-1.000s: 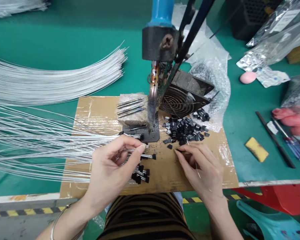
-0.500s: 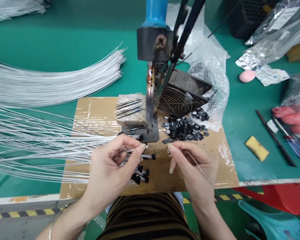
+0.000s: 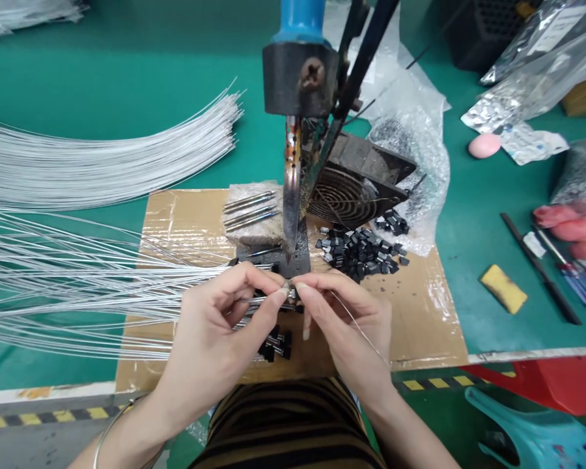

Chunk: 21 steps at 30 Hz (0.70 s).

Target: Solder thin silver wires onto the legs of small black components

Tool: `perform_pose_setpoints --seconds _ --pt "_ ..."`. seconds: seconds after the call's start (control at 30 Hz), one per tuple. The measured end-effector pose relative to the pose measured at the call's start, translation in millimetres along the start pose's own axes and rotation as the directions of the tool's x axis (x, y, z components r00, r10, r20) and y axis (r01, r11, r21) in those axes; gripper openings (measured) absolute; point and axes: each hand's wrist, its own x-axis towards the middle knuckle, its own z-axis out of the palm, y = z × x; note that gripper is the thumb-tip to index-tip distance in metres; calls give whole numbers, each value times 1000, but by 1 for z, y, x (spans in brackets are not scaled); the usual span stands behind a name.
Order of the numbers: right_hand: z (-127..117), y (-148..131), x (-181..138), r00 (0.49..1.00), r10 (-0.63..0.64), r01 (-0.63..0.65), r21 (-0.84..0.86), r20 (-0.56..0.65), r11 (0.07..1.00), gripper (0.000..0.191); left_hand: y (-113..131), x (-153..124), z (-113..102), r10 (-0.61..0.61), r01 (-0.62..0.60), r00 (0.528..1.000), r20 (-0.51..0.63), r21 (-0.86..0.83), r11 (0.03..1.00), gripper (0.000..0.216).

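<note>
My left hand (image 3: 215, 332) pinches the end of a thin white wire (image 3: 102, 286) that runs off to the left. My right hand (image 3: 344, 326) pinches a small black part against that wire end, fingertips of both hands touching just in front of the press tool (image 3: 293, 195). A fine strand trails over my right hand. A heap of small black parts (image 3: 364, 251) lies right of the press base. Several wires with black parts on their ends (image 3: 276, 342) lie under my hands on the cardboard sheet (image 3: 420, 306).
Bundles of white wire (image 3: 78, 156) cover the green table on the left. A black fan (image 3: 356, 189) and plastic bags (image 3: 415, 143) sit behind the press. A yellow sponge (image 3: 502, 290), a black stick (image 3: 540, 267) and red items (image 3: 571, 228) lie at right.
My right hand lifted from the cardboard beside the black heap and moved left with a small black part to meet my left hand at the wire end. My left hand stayed put.
</note>
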Motion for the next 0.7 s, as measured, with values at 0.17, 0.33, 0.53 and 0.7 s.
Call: perform_pose_setpoints --seconds 0.17,0.33,0.53,0.7 --pt "0 1 0 1000 -1 1 -1 6 1000 7 1 1 1 7 -7 1000 1 -2 1000 10" --pt "-1 1 -1 1000 -8 9 -36 16 999 6 2 3 2 -8 8 1000 -15 -14 1000 10" --pt "-9 5 -7 980 -189 201 -286 70 937 34 4 8 4 -8 9 999 -43 15 1000 10" --pt "-11 4 -9 981 -186 191 -344 49 919 39 4 12 4 -4 6 998 -59 29 1000 11"
